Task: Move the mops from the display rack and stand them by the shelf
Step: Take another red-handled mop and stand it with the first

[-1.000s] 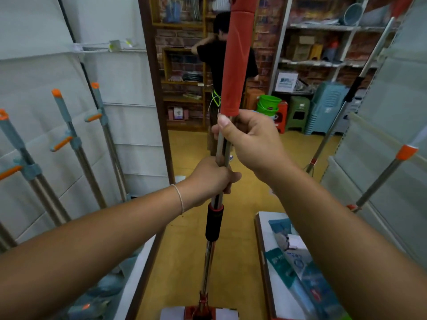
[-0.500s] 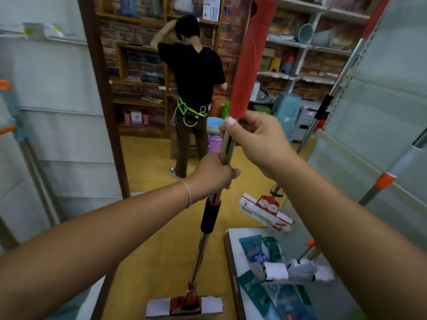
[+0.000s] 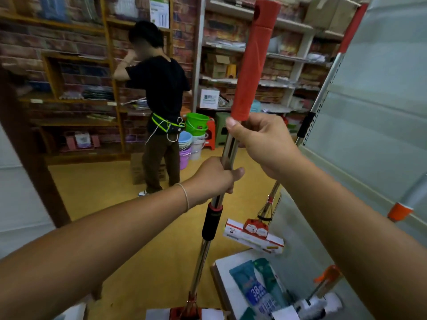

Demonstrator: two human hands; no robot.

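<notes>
I hold a mop (image 3: 250, 65) upright in front of me; it has a red grip on top, a steel pole, a black collar and a white sponge head at the floor near the bottom edge. My left hand (image 3: 216, 177) grips the steel pole just above the black collar. My right hand (image 3: 261, 142) grips the pole higher up, right under the red grip. Another mop (image 3: 321, 95) with a red grip leans against the grey shelf (image 3: 374, 107) on the right, its boxed sponge head on the floor. An orange-collared mop pole (image 3: 398, 210) leans at the far right.
A person in a black shirt (image 3: 159, 93) stands a few steps ahead, back turned, before wooden shelves. Stacked buckets (image 3: 194, 135) and stools sit behind them. A low white platform (image 3: 223, 269) with packaged goods lies at lower right. The yellow floor runs between.
My view has swung right: the display rack with blue-and-orange mops on the left has left the frame, and the grey shelf with the leaning mop has come closer. Both hands keep their grip.
</notes>
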